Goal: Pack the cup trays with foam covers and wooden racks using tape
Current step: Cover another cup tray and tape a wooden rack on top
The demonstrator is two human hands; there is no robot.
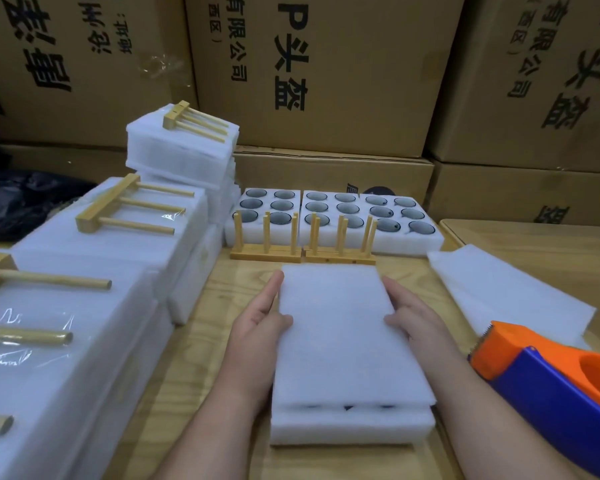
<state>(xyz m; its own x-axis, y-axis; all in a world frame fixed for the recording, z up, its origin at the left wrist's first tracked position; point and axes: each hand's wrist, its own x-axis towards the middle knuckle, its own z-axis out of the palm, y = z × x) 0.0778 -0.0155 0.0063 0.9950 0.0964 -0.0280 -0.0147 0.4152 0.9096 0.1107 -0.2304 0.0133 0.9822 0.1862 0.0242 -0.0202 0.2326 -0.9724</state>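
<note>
2 hands flank foam cover [340, 334] | L hand [257, 344] & R hand [416, 320]: fingers straight, thumbs on top

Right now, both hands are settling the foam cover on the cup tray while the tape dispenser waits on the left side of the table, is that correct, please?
Not quite: the tape dispenser lies on the right side of the table, not the left. The head view shows it beside the right hand. The rest holds: both hands, left hand included, are settling the foam cover on the cup tray.
</note>
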